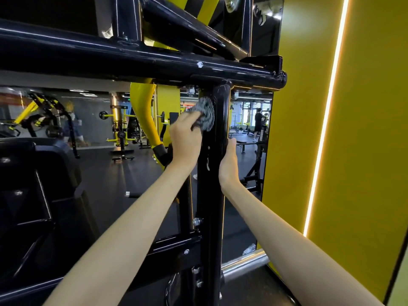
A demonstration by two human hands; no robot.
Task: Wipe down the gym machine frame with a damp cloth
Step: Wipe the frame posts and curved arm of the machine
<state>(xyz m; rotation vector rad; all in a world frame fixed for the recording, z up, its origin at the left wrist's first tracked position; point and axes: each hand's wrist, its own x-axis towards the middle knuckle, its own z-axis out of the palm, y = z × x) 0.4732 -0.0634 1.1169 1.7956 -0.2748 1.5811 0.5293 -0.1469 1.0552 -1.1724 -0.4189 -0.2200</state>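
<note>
A glossy black vertical post point(212, 195) of the gym machine frame stands in front of me, joined at its top to a thick black horizontal tube point(132, 60). My left hand point(185, 138) grips a grey patterned cloth point(205, 115) and presses it against the post's upper left side, just below the joint. My right hand point(229, 160) holds the post's right edge a little lower, thumb on the front face and fingers hidden behind it.
A yellow wall panel point(353, 129) with a lit strip stands close on the right. A mirror behind the frame reflects other machines and a person. A black padded seat point(33, 184) sits at the left, and a chrome bar point(245, 265) lies low behind the post.
</note>
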